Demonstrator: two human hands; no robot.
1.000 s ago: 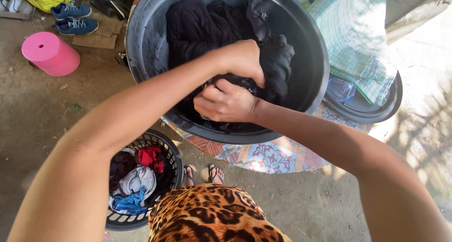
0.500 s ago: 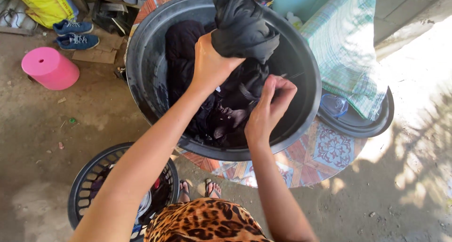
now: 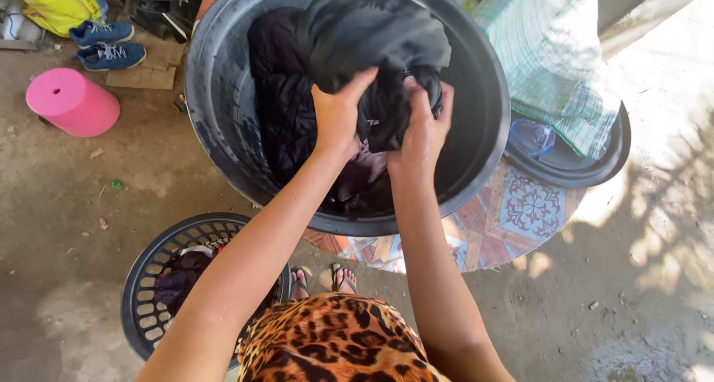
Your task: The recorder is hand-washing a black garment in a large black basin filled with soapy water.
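A large black plastic tub [image 3: 223, 151] stands on a round table with a patterned cloth [image 3: 520, 211]. Dark wet clothes fill the tub. My left hand [image 3: 338, 114] and my right hand [image 3: 424, 125] both grip a dark grey garment [image 3: 379, 43], which is bunched up and lifted above the other black laundry [image 3: 279, 107]. The two hands are close together over the middle of the tub.
A black laundry basket [image 3: 145, 278] with clothes sits on the dirt floor at lower left. A pink stool [image 3: 71, 101] and blue shoes [image 3: 111, 46] lie at upper left. A smaller black basin [image 3: 595, 166] with a green checked cloth [image 3: 554, 55] stands to the right.
The hands first pressed into the laundry, then pulled a dark garment up high. Now the garment is lower and both hands hold it close together.
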